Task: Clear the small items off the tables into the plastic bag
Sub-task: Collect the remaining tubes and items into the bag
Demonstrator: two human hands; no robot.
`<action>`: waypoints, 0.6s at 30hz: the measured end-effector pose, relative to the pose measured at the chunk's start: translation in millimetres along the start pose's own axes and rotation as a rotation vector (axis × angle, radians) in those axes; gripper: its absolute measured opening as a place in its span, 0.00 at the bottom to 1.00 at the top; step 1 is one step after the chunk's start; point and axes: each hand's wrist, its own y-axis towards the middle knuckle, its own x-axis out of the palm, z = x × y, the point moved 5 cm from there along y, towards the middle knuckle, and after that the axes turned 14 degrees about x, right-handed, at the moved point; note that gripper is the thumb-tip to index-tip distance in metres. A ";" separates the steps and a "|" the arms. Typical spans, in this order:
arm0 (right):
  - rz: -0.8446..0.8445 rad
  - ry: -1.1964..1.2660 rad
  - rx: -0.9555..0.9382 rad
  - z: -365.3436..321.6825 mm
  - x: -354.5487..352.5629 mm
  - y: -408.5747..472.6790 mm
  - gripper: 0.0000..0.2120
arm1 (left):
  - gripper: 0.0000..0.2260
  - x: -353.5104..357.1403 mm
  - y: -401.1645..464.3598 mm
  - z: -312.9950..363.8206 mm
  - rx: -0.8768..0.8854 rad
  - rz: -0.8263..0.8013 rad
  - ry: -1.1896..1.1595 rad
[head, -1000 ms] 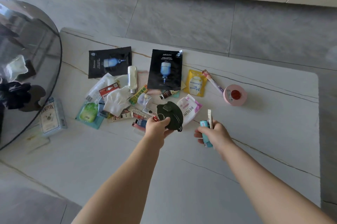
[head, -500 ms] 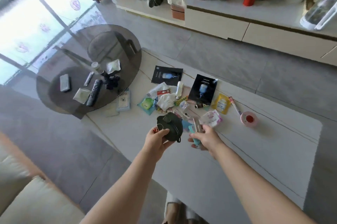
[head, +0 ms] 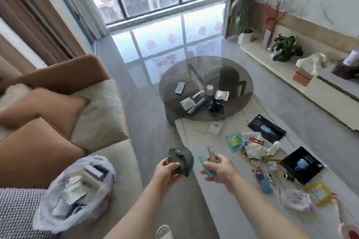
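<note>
Already loaded, the left hand [head: 167,168] had its fingers curled round a dark green pouch [head: 181,162], while the right hand [head: 219,167] pinched a teal tube [head: 206,166] and a slim stick. The plastic bag [head: 75,192] sat open on the sofa [head: 108,126] at about eight o'clock, nearer the left hand; more items lay on the table [head: 223,205] at three o'clock.

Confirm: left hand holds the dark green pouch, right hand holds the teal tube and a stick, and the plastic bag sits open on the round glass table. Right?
Not quite. The head view shows the plastic bag open on the sofa, not on the round glass table. The rest stands: the left hand holds the dark green pouch, and the right hand holds the teal tube and a stick.
</note>
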 end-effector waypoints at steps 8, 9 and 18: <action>-0.125 -0.388 0.005 -13.5 184.4 35.2 0.09 | 0.10 -165.3 -5.0 50.0 0.052 0.311 -0.220; -0.143 -0.430 0.012 -9.9 205.3 40.0 0.08 | 0.10 -185.5 -6.3 53.3 0.056 0.343 -0.235; -0.163 -0.662 0.164 32.2 375.9 86.8 0.08 | 0.10 -344.7 -6.7 60.8 0.015 0.545 -0.347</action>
